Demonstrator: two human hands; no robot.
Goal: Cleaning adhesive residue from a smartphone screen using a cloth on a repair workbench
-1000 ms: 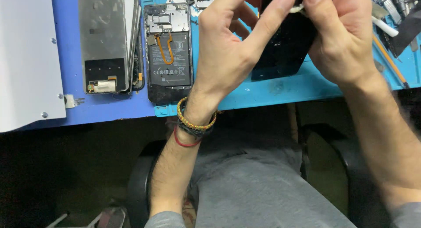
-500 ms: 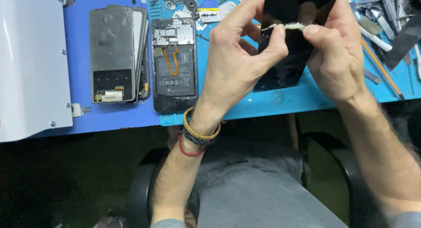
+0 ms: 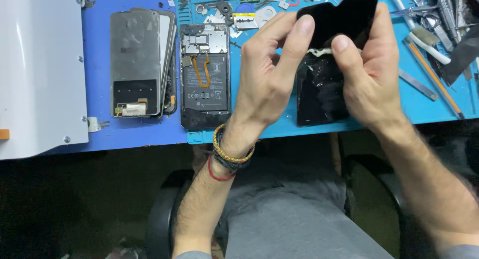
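both forearms bare, reaching up from the lap. left hand raised, wrist bent, index and thumb fingers pinched forward. right hand facing it, thumb tip near the left index, other fingers curled behind.

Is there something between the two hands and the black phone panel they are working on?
Nothing visible. The left hand and right hand both grip the black panel directly, their fingertips pinching a pale strip on it.
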